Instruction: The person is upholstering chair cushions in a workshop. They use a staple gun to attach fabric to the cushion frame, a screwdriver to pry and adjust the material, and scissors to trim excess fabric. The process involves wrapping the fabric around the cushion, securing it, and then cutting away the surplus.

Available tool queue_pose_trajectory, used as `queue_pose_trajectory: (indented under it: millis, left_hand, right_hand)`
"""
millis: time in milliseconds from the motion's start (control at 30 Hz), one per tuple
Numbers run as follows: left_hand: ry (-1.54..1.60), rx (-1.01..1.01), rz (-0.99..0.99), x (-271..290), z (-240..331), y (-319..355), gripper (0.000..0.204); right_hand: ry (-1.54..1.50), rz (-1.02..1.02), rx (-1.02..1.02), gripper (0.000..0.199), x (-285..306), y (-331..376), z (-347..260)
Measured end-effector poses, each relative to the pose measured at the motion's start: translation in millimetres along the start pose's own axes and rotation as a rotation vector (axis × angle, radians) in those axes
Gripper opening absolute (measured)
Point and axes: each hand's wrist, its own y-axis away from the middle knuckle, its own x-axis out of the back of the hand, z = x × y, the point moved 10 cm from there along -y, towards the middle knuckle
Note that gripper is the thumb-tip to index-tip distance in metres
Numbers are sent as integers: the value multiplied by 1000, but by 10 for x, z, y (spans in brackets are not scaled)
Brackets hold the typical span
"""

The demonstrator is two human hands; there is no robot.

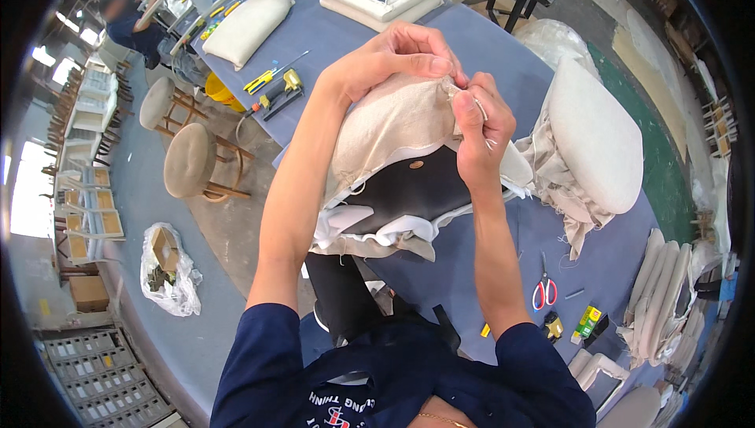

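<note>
Beige upholstery fabric wraps over a seat cushion whose black underside faces up, with white padding showing along its near edge. At the cushion's far corner my left hand pinches the fabric's edge. Close beside it my right hand is closed on the same frayed corner, thumb up, loose threads hanging below its fingers. The two hands' fingertips nearly meet. To the right, a padded beige cushion rests on a heap of loose fabric.
The blue-grey table bears a staple gun, a yellow-handled screwdriver, red-handled scissors and a yellow-green box. Finished cushions lie at the far side. Stools stand left; another person works at far left.
</note>
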Motion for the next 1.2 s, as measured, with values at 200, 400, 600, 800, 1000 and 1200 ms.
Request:
queue_pose_trajectory:
  millis: [200, 400, 600, 800, 1000, 1200]
  left_hand:
    - [-114, -17, 42, 48, 51, 84, 18]
    - [-393, -32, 146, -501, 386, 392, 34]
    - [-573, -65, 132, -1165, 511, 797, 48]
    - [-665, -86, 81, -1606, 527, 908, 52]
    - [-685, -147, 73, -1467, 548, 804, 45]
    - [-551, -11, 145, -879, 407, 673, 52]
  right_hand:
    - [73, 7, 162, 35, -67, -16, -15]
    - [105, 83, 188, 35, 0, 296, -434]
    - [117, 39, 186, 34, 105, 779, -1027]
    - [112, 9, 196, 31, 268, 1043, -1280]
    - [61, -42, 117, 32, 253, 837, -1155]
    - [-61, -204, 45, 33, -13, 364, -708]
